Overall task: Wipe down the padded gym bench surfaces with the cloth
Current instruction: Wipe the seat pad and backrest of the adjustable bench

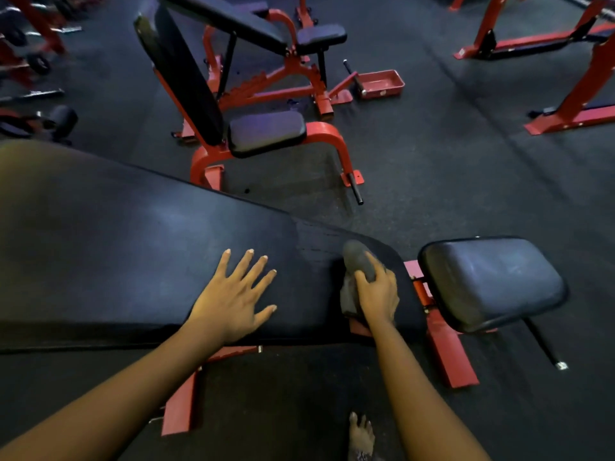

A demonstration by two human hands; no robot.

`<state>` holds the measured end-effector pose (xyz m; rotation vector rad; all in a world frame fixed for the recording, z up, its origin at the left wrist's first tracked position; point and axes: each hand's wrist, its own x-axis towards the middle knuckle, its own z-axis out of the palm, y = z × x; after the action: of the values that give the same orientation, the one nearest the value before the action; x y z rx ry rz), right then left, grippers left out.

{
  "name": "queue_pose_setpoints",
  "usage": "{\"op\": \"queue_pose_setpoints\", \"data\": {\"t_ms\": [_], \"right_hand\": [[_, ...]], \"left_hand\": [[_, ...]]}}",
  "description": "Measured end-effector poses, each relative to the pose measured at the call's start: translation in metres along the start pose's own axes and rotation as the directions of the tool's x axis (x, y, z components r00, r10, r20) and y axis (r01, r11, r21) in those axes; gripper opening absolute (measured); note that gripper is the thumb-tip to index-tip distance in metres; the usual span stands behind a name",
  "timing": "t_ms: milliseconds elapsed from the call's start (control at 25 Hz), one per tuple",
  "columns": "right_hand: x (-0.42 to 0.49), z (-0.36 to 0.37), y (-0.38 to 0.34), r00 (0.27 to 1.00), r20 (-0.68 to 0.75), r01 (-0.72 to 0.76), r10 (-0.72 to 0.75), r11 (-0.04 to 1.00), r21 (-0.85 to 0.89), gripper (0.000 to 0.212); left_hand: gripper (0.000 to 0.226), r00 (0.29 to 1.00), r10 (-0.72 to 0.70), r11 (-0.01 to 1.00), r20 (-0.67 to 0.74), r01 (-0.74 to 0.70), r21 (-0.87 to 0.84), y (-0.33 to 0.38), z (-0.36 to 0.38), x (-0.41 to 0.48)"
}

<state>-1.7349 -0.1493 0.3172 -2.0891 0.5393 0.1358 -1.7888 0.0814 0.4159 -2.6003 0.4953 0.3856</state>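
Wiping long pad, seat pad looks untouched.
Right hand (379, 291) clamps cloth (356, 271) at centre-right on long pad (133, 247); left hand (233, 294) flat, fingers spread; seat pad (489, 281) likely still left.

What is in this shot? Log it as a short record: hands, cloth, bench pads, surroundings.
left hand: left hand flat, fingers spread, on the long pad
right hand: right hand with its grip closed on the cloth
cloth: dark grey, bunched, pressed on the long pad near its right end
seat pad: seat pad to the right, apart from both hands
frame: red frame under the pads
background: second bench with black pads; red tray on the floor
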Motion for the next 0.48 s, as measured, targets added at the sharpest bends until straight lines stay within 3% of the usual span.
{"op": "queue_pose_setpoints", "data": {"t_ms": [120, 280, 360, 480], "right_hand": [[0.009, 0.021, -0.075, 0.956, 0.046, 0.288, -0.289, 0.957, 0.019, 0.057], [-0.007, 0.076, -0.103, 0.781, 0.308, 0.615, -0.543, 0.754, -0.230, 0.066], [0.013, 0.079, -0.078, 0.787, 0.273, 0.615, -0.554, 0.744, -0.263, 0.062], [0.063, 0.065, -0.036, 0.889, 0.192, 0.458, -0.417, 0.835, -0.306, 0.061]], "left_hand": [[0.074, 1.000, -0.009, 1.000, -0.018, 0.009, 0.018, 0.000, 0.000, 0.002], [0.065, 1.000, -0.018, 0.999, -0.019, 0.017, -0.042, -0.001, 0.001, 0.003], [0.066, 0.998, -0.017, 0.999, -0.054, 0.016, -0.029, -0.001, 0.003, 0.005], [0.066, 0.999, -0.030, 0.999, -0.045, 0.029, -0.024, -0.002, 0.008, 0.004]]}}
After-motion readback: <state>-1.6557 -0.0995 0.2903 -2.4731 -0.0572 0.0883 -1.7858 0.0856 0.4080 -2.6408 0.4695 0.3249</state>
